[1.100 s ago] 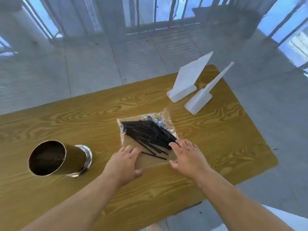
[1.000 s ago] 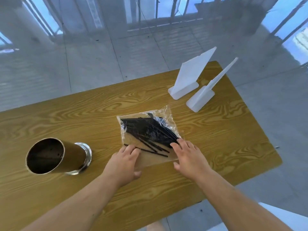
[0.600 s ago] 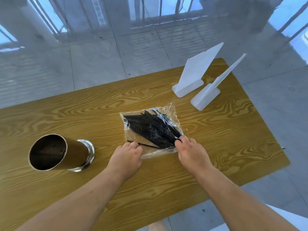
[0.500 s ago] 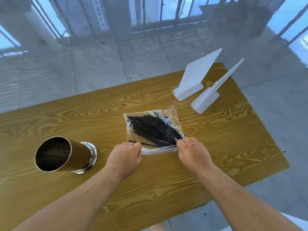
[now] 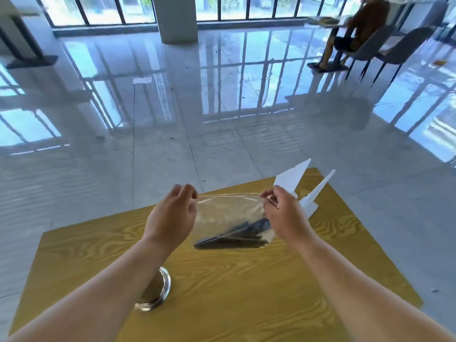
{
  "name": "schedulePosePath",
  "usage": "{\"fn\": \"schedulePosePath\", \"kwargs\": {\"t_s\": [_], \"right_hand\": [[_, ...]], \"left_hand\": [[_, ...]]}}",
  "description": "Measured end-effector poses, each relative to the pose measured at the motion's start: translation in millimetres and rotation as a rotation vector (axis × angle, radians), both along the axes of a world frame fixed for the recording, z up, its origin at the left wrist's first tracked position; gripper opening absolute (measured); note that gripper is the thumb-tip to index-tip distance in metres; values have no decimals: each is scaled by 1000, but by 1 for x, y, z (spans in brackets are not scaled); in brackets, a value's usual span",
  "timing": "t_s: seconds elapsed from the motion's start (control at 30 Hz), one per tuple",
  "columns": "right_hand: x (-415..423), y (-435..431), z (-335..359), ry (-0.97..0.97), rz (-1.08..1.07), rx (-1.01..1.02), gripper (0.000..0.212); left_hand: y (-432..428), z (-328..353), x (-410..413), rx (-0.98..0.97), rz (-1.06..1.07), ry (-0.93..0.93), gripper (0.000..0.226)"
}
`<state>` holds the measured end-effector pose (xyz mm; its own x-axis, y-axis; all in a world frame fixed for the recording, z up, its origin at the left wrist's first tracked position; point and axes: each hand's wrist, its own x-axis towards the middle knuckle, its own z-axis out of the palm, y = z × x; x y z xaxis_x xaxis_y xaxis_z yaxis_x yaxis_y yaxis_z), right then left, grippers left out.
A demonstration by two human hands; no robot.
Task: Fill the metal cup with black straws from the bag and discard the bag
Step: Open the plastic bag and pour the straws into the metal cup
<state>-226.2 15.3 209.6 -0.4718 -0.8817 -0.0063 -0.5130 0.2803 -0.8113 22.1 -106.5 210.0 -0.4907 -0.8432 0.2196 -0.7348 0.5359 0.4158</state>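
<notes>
A clear plastic bag [image 5: 228, 213] hangs in the air above the wooden table [image 5: 246, 280], held by its top edge. My left hand [image 5: 170, 218] pinches the top left corner and my right hand [image 5: 283, 213] pinches the top right corner. Black straws [image 5: 234, 236] lie bunched at the bottom of the bag. The metal cup [image 5: 155, 292] lies on its side on the table under my left forearm, which hides most of it; only its base end shows.
Two white wedge-shaped stands [image 5: 291, 180] [image 5: 315, 196] sit at the table's far right, just behind my right hand. Glossy tiled floor lies beyond the table. A person sits on a chair [image 5: 355, 28] far off at the top right.
Both hands gripped the bag's near edge and lifted it off the table; it now hangs upright with the straws slid to its bottom. The view has tilted upward.
</notes>
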Motion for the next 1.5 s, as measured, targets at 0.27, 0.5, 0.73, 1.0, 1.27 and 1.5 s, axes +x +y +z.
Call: {"fn": "schedulePosePath", "kwargs": {"t_s": [0.27,0.5,0.73,1.0,1.27,1.5], "right_hand": [[41,-37,96,-171,33,-189,20],[75,-70,157,-223,73,-308,17],[99,-82,174,-205,73,-324,11],[122,-74,167,-253,61,-292,27],[130,-54,137,-267,338,-264,104],[156,-63,155,-315,338,-262,17]], "left_hand": [[-5,62,38,-167,-146,-23,96],[1,110,57,-432,-211,-178,105],[-22,184,76,-345,-79,128,14],[-40,240,86,-18,20,198,19],[-39,276,96,-71,98,209,39],[-44,290,121,-47,209,173,42]]}}
